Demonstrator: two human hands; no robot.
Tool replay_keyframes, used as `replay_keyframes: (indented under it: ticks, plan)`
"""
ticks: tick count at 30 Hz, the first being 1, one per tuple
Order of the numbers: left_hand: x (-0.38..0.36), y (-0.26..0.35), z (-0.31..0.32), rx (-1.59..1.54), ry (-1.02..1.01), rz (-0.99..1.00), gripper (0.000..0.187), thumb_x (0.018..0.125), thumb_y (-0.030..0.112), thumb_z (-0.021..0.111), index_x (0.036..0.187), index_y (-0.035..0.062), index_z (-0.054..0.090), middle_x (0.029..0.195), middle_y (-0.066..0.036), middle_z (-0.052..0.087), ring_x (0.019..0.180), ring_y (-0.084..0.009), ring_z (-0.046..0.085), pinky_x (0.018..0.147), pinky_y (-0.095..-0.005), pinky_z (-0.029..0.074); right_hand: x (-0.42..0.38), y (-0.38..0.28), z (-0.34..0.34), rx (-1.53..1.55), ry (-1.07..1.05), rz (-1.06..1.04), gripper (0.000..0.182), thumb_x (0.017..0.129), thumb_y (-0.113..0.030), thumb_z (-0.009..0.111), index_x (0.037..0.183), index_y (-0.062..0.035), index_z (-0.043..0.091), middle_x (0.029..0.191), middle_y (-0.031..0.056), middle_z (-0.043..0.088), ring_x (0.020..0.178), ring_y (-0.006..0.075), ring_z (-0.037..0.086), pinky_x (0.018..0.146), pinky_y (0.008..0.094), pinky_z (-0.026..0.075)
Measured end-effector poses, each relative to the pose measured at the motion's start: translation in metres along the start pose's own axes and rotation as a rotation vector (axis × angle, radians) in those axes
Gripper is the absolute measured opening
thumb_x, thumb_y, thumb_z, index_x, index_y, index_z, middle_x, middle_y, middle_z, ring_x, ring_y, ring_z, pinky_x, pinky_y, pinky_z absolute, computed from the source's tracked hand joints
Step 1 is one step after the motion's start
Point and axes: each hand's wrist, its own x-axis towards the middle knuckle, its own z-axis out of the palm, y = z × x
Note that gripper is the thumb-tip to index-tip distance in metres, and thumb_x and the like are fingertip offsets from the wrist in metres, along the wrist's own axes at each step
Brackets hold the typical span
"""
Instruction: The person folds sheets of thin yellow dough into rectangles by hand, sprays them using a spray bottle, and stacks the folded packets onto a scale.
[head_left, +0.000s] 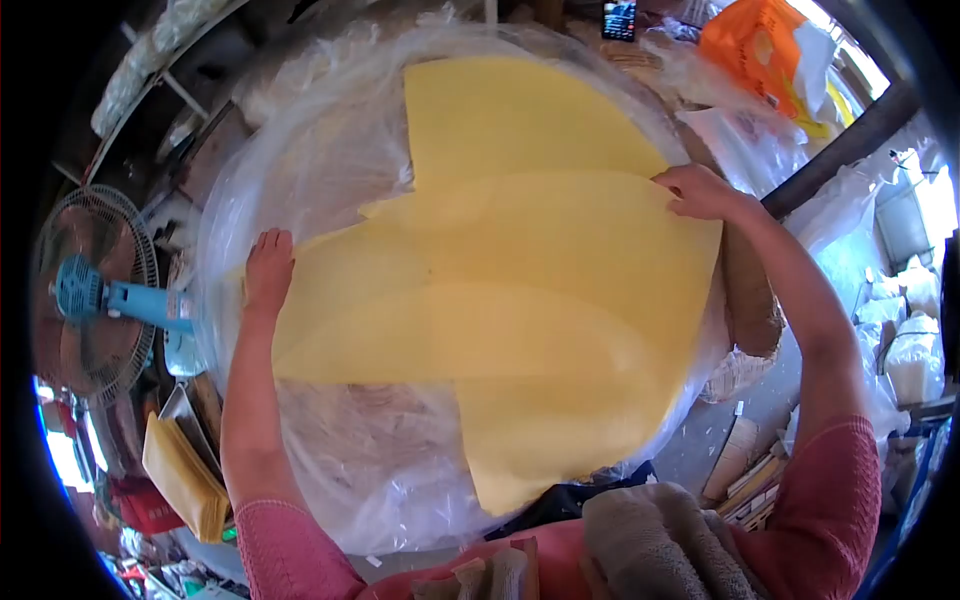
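Thin yellow sheets [560, 250] overlap on a round work surface wrapped in clear plastic [350, 460]. One sheet reaches toward the far side, one toward the near side, and another stretches across to the left. My left hand [269, 270] is at the left end of the crosswise sheet, its fingers closed together at the edge; the fingertips are partly hidden. On the opposite side, my right hand [697, 191] pinches the sheet's upper right edge between thumb and fingers. The sheet lies mostly flat between my hands, with faint curved lines of layers showing through.
A blue fan [95, 290] stands close to my left arm. Below it lean folded yellow sheets [185, 475]. A phone [619, 19] and an orange bag [755, 50] sit at the far side. A dark post [845, 150] rises at the right, with cardboard [752, 300] beside the surface.
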Motion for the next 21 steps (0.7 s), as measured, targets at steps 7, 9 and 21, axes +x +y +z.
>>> replay_keyframes:
  ticks: [7, 9, 21]
  plan:
    - [-0.051, 0.004, 0.035, 0.005, 0.041, -0.052, 0.019, 0.075, -0.001, 0.053, 0.094, 0.0031, 0.050, 0.119, -0.011, 0.051, 0.107, -0.0293, 0.052, 0.088, -0.0395, 0.046, -0.056, -0.047, 0.045, -0.580, 0.235, -0.068, 0.060, 0.077, -0.006, 0.048, 0.135, -0.0210, 0.043, 0.075, 0.0099, 0.051, 0.074, 0.0291, 0.055, 0.068, 0.0393, 0.046]
    - [-0.057, 0.005, 0.041, 0.018, 0.065, 0.036, 0.020, 0.074, -0.002, 0.052, 0.094, 0.0025, 0.051, 0.127, -0.010, 0.048, 0.112, -0.0285, 0.050, 0.091, -0.0391, 0.045, -0.065, -0.059, 0.061, -0.653, 0.267, -0.080, 0.062, 0.077, -0.007, 0.048, 0.136, -0.0220, 0.042, 0.075, 0.0087, 0.051, 0.074, 0.0279, 0.055, 0.068, 0.0382, 0.046]
    - [-0.017, 0.099, 0.009, -0.584, -0.352, -0.160, 0.059, 0.084, 0.033, 0.054, 0.138, 0.0202, 0.035, 0.144, -0.010, 0.033, 0.136, -0.0264, 0.025, 0.110, -0.0516, 0.013, -0.060, -0.055, 0.087, -0.566, 0.206, -0.122, 0.067, 0.071, -0.004, 0.054, 0.135, -0.0217, 0.043, 0.077, 0.0079, 0.051, 0.077, 0.0267, 0.054, 0.075, 0.0381, 0.042]
